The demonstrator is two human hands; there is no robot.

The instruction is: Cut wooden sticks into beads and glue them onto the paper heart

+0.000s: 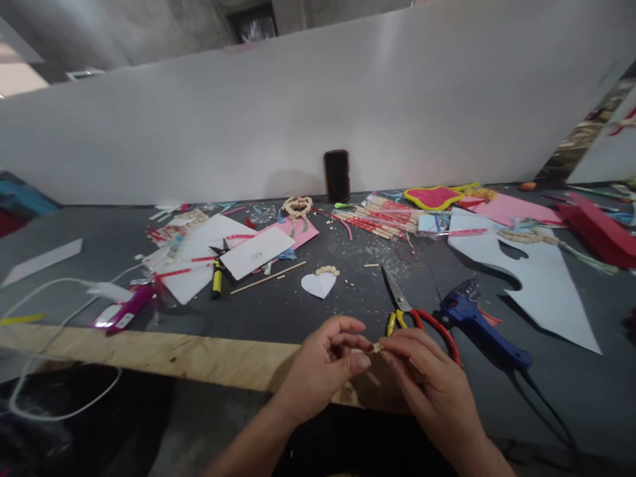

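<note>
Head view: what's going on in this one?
A person pinches a small beige piece in the right hand, with the left hand's fingertips right beside it; whether they touch it is unclear. Beyond the hands, a white paper heart lies on the dark tabletop with beige pieces along its far edge. Scissors and a blue glue gun lie near the right hand.

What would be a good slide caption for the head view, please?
Right hand pinches a small beige piece, left hand close by, near scissors and a paper heart.
</note>
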